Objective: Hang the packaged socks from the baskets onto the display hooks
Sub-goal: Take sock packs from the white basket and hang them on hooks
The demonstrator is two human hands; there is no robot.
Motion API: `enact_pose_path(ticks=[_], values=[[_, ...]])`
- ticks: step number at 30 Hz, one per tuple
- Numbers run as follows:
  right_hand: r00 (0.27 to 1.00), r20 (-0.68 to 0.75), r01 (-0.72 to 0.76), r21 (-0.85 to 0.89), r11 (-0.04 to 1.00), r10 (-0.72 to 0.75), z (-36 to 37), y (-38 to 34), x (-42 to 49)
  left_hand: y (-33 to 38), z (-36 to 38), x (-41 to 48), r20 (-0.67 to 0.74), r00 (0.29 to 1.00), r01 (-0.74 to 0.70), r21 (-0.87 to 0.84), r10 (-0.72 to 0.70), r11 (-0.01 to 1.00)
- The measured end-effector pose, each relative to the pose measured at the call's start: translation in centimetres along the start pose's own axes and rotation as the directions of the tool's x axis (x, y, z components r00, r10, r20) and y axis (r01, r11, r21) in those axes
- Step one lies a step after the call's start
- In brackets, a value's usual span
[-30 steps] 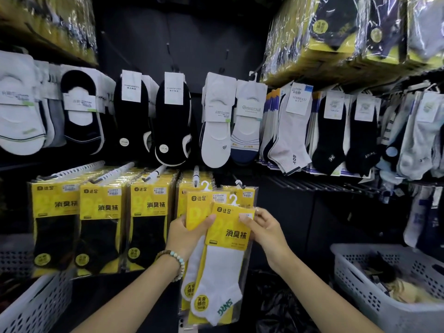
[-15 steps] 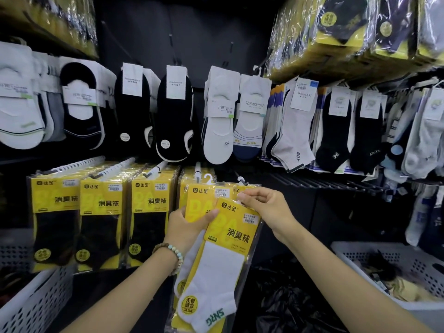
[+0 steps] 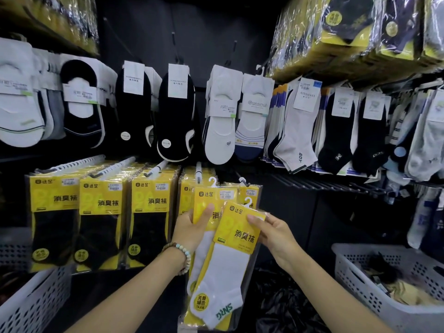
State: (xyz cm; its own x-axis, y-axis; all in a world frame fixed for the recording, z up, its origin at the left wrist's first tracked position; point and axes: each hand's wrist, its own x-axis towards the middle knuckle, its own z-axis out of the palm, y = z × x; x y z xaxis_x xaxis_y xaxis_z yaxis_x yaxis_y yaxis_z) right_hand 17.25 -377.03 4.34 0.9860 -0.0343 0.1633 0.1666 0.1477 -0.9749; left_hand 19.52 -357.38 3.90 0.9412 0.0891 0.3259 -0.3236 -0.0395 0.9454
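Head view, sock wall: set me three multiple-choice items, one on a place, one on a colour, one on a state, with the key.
1. The basket with loose stock in it sits: A) lower right; B) top left; C) between the hands.
2. The sock in the front packet is: A) black; B) white; C) grey.
3. The right hand: A) hangs open; B) reaches into a basket; C) pinches the front packet's top.
Key: 1 A, its perforated wall fills the lower right corner. 2 B, white with green lettering. 3 C, thumb and fingers clasp the yellow card, while the left hand grips the rear packets.
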Motion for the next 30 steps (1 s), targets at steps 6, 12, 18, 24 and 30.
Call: enact_pose_path(ticks=[6,12,18,24,30], values=[[0.954,-0.299,0.024,-0.041,0.999,-0.035,-3.1,-0.5,3.0,-0.4,-2.0,1.6,-0.13,0.99,-0.039,0.145,0.058,0.989],[0.964,-0.162,0.175,-0.204,0.963,-0.209,-1.8,-2.2,6.9,-0.5,-2.8,2.8,-0.132,0.984,-0.095,0.174,0.119,0.98],[0.982,-0.124,0.122,-0.169,0.978,-0.144,-0.5,-0.8,9.6,-0.7,-3.1,3.3,-0.138,0.985,-0.078,0.199,0.107,0.977],[0.936,-0.342,0.048,-0.111,0.993,-0.084,-1.4,1.5,10.0,-0.7,-2.6,3.2,-0.106,0.985,-0.118,0.162,0.136,0.98],[0.893,-0.433,0.046,-0.178,0.983,-0.12,-1.7,2.7,7.3,-1.1,-1.7,2.3,-0.037,0.991,-0.125,0.104,0.129,0.987]])
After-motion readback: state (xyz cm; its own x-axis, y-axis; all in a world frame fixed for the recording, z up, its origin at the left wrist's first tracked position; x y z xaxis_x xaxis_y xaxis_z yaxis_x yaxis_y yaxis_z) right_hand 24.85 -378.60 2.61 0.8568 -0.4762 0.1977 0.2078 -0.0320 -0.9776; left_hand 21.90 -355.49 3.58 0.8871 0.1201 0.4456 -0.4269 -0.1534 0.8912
